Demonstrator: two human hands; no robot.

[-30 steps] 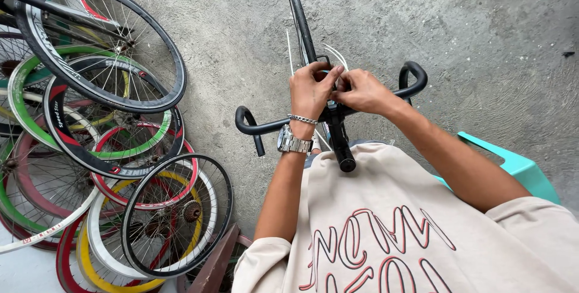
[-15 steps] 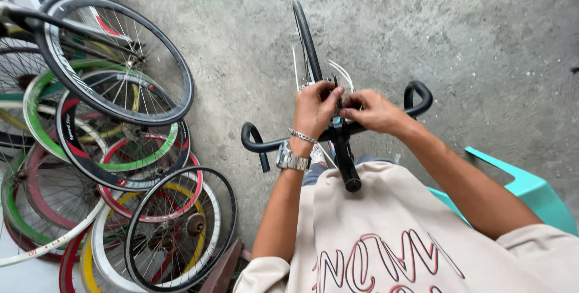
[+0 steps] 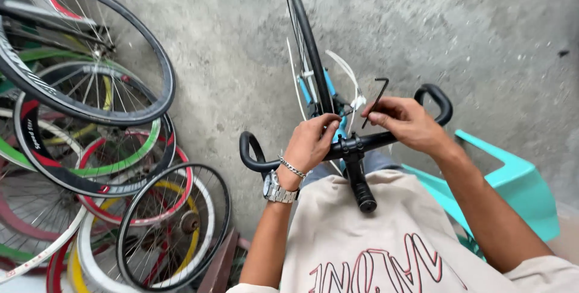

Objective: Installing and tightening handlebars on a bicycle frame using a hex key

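Meanwhile, right hand (image 3: 407, 125) pinches a black hex key (image 3: 375, 99); left hand (image 3: 310, 142) closes fingertips at the handlebar (image 3: 386, 138) clamp.

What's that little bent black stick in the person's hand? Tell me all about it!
The hex key is a thin, L-shaped rod, black and metal-looking. The right hand pinches its lower end between fingertips, so the long part slants upward and the short bend at the top points right. It sits just above the black handlebar, beside the front wheel, with grey concrete behind it. Nothing else touches it.
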